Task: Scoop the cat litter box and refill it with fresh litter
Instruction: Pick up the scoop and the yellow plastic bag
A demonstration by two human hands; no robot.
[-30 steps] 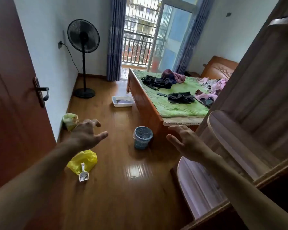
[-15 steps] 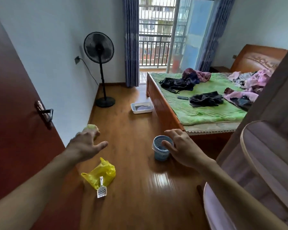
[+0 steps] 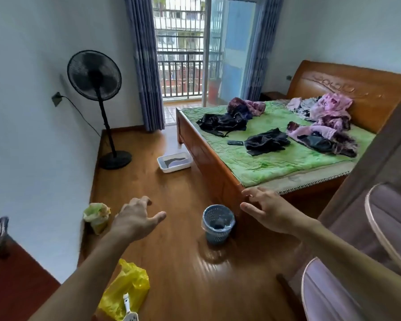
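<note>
I have both hands out in front of me over the wooden floor, and neither holds anything. My left hand hangs palm down with the fingers loosely bent and the thumb pointing right, the grip released. My right hand is also released, fingers spread and reaching toward the near corner of the bed, though I cannot tell whether the fingertips touch the frame.

The litter box, a white tray with dark litter banked in one part of it, sits on the floor well beyond both hands, further out than my left hand and a little to its right, just beside the bed's long side. Between my two hands, slightly nearer me, stands a small blue bin with a liner, just left of my right hand. The yellow bag lies on the floor below my left forearm, close to me, and the white scoop rests against its near edge, partly cut off by the bottom of the view. Just left of my left hand, against the wall, is a small green-and-yellow bagged container.

Further out on the left stands a black pedestal fan, plugged into the wall. Clothes lie scattered over the green cover of the bed, to the far right of my right hand.
</note>
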